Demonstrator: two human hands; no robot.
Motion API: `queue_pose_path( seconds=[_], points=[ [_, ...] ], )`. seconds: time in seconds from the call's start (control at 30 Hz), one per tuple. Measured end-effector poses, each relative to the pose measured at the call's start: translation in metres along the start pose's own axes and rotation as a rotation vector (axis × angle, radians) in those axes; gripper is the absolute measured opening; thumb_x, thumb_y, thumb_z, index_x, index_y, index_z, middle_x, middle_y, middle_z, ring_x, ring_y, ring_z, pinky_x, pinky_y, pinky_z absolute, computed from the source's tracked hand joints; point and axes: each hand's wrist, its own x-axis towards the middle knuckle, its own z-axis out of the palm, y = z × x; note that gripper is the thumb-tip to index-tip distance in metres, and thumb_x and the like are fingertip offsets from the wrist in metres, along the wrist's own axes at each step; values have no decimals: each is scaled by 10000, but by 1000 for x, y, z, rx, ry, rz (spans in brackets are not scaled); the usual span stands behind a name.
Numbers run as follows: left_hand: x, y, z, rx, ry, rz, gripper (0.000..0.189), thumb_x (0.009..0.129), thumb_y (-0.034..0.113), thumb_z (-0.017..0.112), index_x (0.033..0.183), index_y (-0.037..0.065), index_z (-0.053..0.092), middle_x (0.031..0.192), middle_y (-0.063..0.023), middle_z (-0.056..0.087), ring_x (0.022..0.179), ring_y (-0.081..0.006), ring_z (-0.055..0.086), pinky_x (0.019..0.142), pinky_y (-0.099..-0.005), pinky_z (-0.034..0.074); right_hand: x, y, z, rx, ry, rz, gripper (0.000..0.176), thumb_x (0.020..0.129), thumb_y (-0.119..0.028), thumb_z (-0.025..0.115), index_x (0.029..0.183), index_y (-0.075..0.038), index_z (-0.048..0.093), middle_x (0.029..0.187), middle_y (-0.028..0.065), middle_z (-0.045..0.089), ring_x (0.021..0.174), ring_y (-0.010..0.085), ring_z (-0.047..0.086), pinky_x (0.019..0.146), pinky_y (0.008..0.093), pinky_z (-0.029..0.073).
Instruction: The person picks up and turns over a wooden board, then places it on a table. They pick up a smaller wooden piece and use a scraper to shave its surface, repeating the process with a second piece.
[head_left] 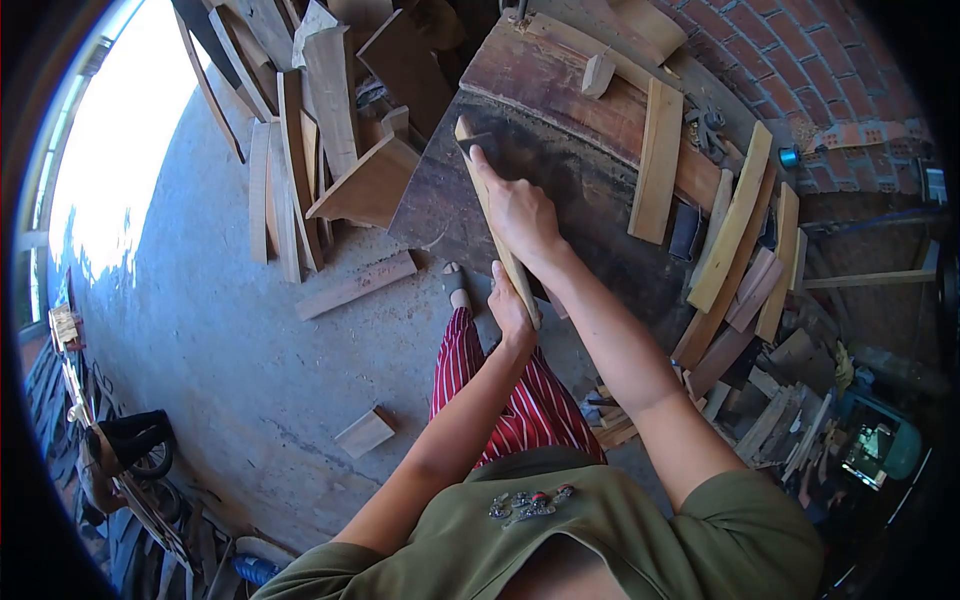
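While a curved, yellowish wooden board (657, 165) is parked on the right part of the dark, worn wooden workbench (595, 200), a long, slim, pale wooden slat (514, 268) is held across the workbench's near edge. Probably light and stiff, best held near both ends. Its near end's gripped by the left hand (510, 310); the right hand (522, 218) is laid along it, index stretched out, other fingers' closure can't be told.
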Motion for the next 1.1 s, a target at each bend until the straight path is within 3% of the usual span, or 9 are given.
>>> queue_pose_path(
  seconds=[0.1, 0.3, 0.37, 0.5, 0.57, 0.83, 0.9, 1.1],
  points=[
    [0, 1, -2, 44, 11, 2, 595, 971, 589, 425, 862, 31, 600, 604, -34, 487, 417, -159, 469, 361, -308, 386, 22, -5, -1, 38, 90, -6, 642, 875, -80, 492, 1476, -258, 354, 785, 220, 683, 771, 384, 700, 684, 479, 579],
    [1, 1, -1, -12, -5, -6, 577, 972, 584, 430, 845, 43, 584, 588, -32, 476, 408, -155, 463, 355, -308, 379, -3, 1, -1, 2, -46, -6, 638, 897, -93, 492, 1488, -268, 329, 786, 236, 672, 765, 415, 686, 677, 498, 566],
    [-3, 1, -1, -3, 2, -10, 577, 972, 584, 430, 850, 43, 587, 588, -30, 474, 406, -154, 463, 354, -307, 378, 17, -3, -1, 54, 69, -9, 629, 899, -102, 486, 1486, -271, 337, 786, 252, 668, 767, 421, 685, 683, 508, 561],
    [-1, 4, 1, -8, 4, -19, 577, 968, 589, 433, 857, 45, 588, 586, -27, 466, 392, -153, 453, 340, -302, 372, 23, -1, -3, 71, 95, -19, 620, 902, -115, 486, 1485, -268, 340, 786, 258, 667, 771, 426, 683, 681, 513, 558],
    [0, 6, 1, -22, 2, -24, 581, 966, 593, 436, 846, 44, 582, 574, -27, 461, 381, -154, 449, 335, -302, 372, -1, 1, -5, 25, -39, 5, 614, 904, -126, 487, 1482, -275, 344, 790, 261, 665, 780, 426, 683, 687, 511, 559],
    [8, -4, -3, 2, -42, 29, 596, 970, 595, 419, 803, 41, 562, 568, -43, 486, 375, -171, 466, 332, -308, 382, -6, -1, -2, 45, 35, 19, 645, 889, -105, 523, 1483, -281, 340, 779, 251, 667, 771, 413, 688, 680, 495, 565],
    [12, -6, 0, -111, -81, 103, 596, 969, 598, 418, 790, 47, 556, 572, -48, 494, 374, -174, 465, 332, -307, 381, -16, -1, 0, 26, -20, 30, 633, 893, -107, 522, 1478, -273, 348, 779, 241, 667, 767, 406, 690, 676, 488, 568],
    [4, 1, -3, 7, -32, -5, 621, 967, 608, 408, 789, 32, 555, 536, -54, 470, 370, -180, 459, 330, -312, 372, 1, 0, 4, 47, 82, -29, 628, 897, -107, 511, 1480, -276, 349, 769, 236, 671, 751, 399, 694, 671, 489, 571]
  ],
)
